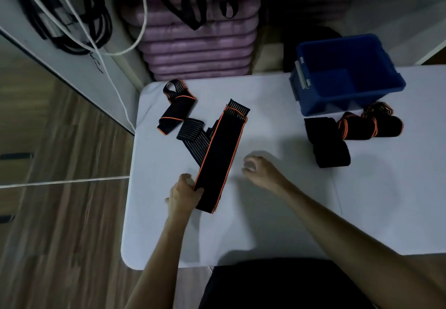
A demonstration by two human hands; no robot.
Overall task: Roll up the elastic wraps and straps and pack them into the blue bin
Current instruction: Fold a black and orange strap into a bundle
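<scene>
Our left hand (184, 194) grips the near end of the long wrap (220, 154), which runs away far-right, while our right hand (259, 169) hovers loosely open just right of it.

On the table (265, 224) are lying three unrolled wraps (218, 156), about four rolled wraps (357, 127), and one blue bin (347, 76).

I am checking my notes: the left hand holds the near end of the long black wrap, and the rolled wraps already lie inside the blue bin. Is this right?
Not quite. The head view shows the rolled wraps on the table beside the blue bin, not inside it. The left hand does hold the long black wrap.
</scene>
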